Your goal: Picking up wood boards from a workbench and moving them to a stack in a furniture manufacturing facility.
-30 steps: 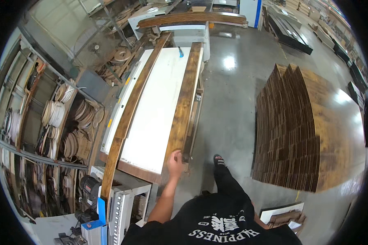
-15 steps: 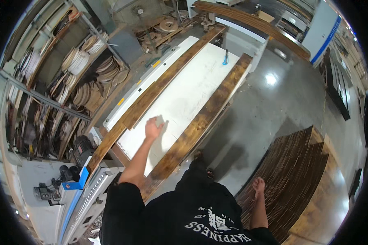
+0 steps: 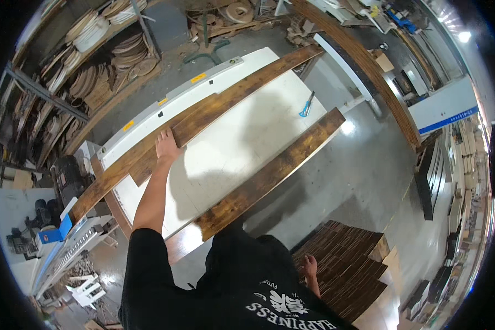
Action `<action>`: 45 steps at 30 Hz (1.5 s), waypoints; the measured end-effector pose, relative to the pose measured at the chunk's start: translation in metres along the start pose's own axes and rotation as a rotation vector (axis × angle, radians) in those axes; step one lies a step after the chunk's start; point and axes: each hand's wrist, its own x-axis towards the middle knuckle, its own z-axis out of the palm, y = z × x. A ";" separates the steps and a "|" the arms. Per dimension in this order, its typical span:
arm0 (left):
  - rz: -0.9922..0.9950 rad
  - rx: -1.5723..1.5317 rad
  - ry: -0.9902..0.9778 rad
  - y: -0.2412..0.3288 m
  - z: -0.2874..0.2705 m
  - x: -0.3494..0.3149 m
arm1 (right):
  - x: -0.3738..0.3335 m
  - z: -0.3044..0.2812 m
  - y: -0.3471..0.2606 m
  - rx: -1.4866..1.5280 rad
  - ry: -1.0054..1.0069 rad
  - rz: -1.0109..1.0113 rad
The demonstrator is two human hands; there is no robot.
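Observation:
My left hand [image 3: 166, 145] lies flat with fingers spread on a brown wooden plank [image 3: 242, 91] along the far side of a white tabletop [image 3: 231, 144]. A second brown plank [image 3: 113, 169] runs beside it on the far side, reaching further left. Near my body, another mottled brown plank [image 3: 275, 176] lies along the table's near edge. My right hand [image 3: 309, 267] hangs low at my right side, fingers loosely curled and apart, with nothing seen in it. Beyond it is a stack of dark brown boards [image 3: 341, 264]; whether the hand touches them I cannot tell.
A slim blue tool [image 3: 308, 105] lies on the tabletop's right part. A metal rail with yellow labels [image 3: 198, 78] borders the far side. Machinery with motors [image 3: 52, 217] stands at left, near shelves of coiled edging strips [image 3: 91, 34]. Long brown boards [image 3: 363, 55] stand at the far right.
My left hand has moved from above the white tabletop onto the far plank. My view has turned and shifted. My right hand stays low by the board stack.

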 end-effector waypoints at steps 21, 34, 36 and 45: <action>-0.188 -0.198 0.142 0.126 -0.064 -0.360 | 0.204 0.359 -0.497 0.747 -0.872 0.452; -0.173 -0.534 -0.334 0.176 -0.034 -0.312 | 0.155 0.361 -0.398 1.132 -1.336 0.625; -0.133 -0.635 -0.444 0.186 -0.029 -0.295 | 0.150 0.344 -0.425 0.990 -1.229 0.640; -0.154 -0.430 -0.326 0.201 -0.067 -0.317 | 0.251 0.281 -0.487 1.474 -1.868 0.209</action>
